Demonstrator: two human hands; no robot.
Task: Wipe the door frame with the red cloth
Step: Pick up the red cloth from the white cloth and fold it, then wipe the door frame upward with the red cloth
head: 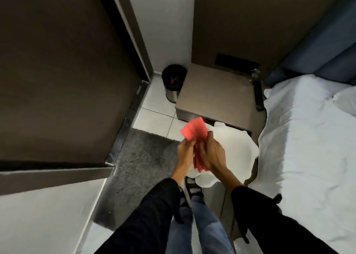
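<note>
Black sleeves (154, 215) are reaching out low in front, above blue jeans (202, 224). Both bare hands are holding one thin red cloth (193, 131) in the middle, over a white crumpled sheet (231, 147) on the floor. Her left hand (185, 150) is pinching the cloth from the left side. The right hand (212, 153) is squeezing the bunched lower part. One corner is sticking up. I think the cloth is light and soft and will fold easily, so bunching it into a pad in one palm looks best. The dark brown door frame (133, 32) is standing well to the left, beside a grey fuzzy mat (140, 157). Wiping is not started yet.
</note>
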